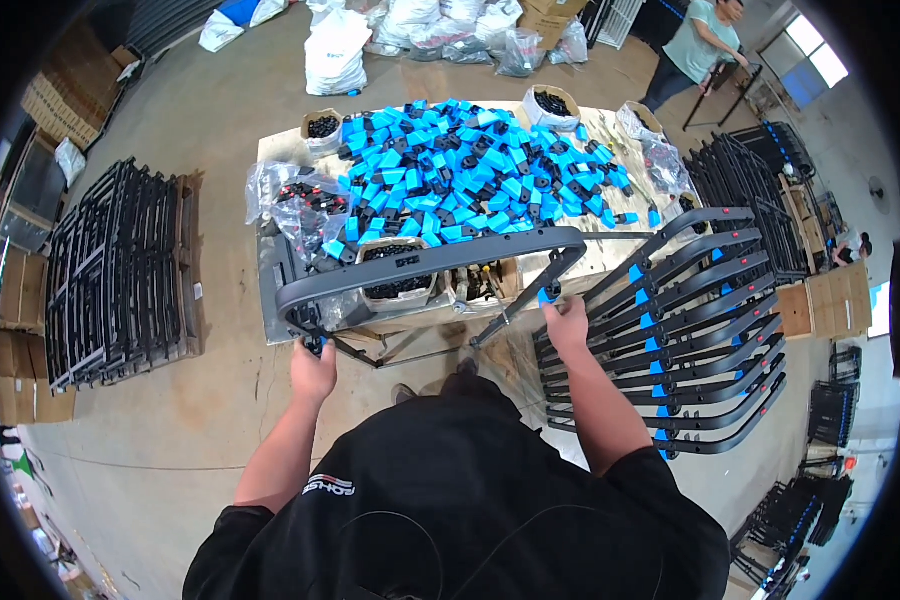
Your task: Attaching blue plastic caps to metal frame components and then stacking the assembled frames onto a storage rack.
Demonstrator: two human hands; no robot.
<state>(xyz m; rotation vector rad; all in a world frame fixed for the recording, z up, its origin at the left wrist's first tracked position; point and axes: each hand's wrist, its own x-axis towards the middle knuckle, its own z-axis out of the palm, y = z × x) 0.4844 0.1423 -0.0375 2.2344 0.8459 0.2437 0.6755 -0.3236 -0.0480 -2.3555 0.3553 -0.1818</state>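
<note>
Both hands, left and right, grip closed on a curved dark-grey frame above the surface, near cardboard tubs of black fittings and heaped blue plastic caps.

The person stands at a worktable heaped with blue plastic clips. Both hands grip a curved dark grey frame held across the body: the left hand closed round its end at nine o'clock, the right hand closed round the other end at three o'clock. Just beside the right hand leans a stack of finished frames fitted with blue clips. Black frames lie piled on the floor at nine o'clock. Another person works at one o'clock.
</note>
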